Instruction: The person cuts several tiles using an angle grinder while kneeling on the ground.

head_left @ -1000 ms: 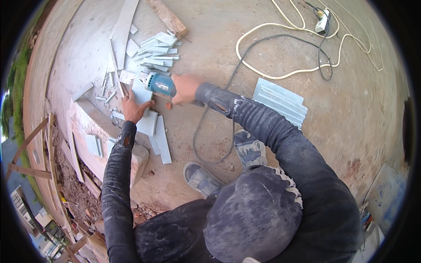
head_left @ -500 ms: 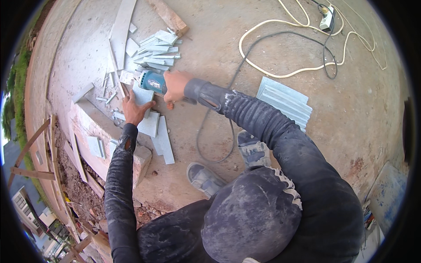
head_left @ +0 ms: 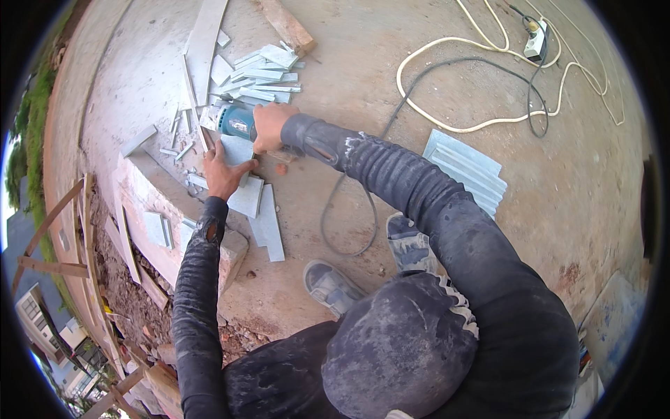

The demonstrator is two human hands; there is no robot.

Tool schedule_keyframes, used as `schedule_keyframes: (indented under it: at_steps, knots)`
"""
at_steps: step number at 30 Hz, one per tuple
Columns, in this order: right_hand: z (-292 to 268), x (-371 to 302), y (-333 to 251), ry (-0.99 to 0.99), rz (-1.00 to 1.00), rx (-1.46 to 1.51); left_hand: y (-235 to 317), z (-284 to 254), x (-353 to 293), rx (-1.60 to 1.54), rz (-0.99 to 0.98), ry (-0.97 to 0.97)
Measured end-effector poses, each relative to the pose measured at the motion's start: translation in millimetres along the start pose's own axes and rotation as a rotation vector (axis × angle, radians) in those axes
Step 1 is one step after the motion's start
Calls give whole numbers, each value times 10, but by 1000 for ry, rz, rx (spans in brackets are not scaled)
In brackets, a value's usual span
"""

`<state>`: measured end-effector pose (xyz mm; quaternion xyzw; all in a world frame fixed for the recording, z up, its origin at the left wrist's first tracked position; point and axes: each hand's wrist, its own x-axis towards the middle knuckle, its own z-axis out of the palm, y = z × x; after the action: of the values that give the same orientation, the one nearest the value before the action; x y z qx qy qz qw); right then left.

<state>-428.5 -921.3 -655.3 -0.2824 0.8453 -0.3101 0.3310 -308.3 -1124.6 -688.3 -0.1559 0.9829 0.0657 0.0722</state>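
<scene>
My right hand (head_left: 274, 127) is closed round a teal handheld power cutter (head_left: 238, 123), whose metal front end lies toward the far left. Under and beside the cutter is a grey-green stone tile (head_left: 239, 148); the blade and cutting line are hidden. My left hand (head_left: 225, 171) holds the tile from its near left side, thumb spread toward the right and fingers toward the far edge. Just below it, more cut tile pieces (head_left: 247, 198) lie over one another. Beyond the cutter is a heap of narrow tile strips (head_left: 269, 75).
A pale stone block (head_left: 153, 192) stands left of my left hand. Several grooved tiles (head_left: 466, 166) lie to the right. Dark cable (head_left: 419, 73) and a cream cord (head_left: 436, 124) loop across the ground toward a white power strip (head_left: 536, 40). Long boards (head_left: 286, 26) lie at the far side.
The view has shifted slightly. My right hand has moved the cutter farther left and away along the tile. My left hand stays at the tile with little movement.
</scene>
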Motion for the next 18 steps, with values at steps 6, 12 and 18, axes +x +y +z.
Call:
schedule_keyframes:
  at_steps: [6,12,18]
  knots:
    - [41,262,-144,21,-14,-56,-20,-49,-32,-27,-36,24]
    - [-223,91,-93,170,-131,80,-34,-412,-116,-65,-73,7]
    - [-545,-432,-105,257,-207,296,-672,-978,-573,-150,-163,98]
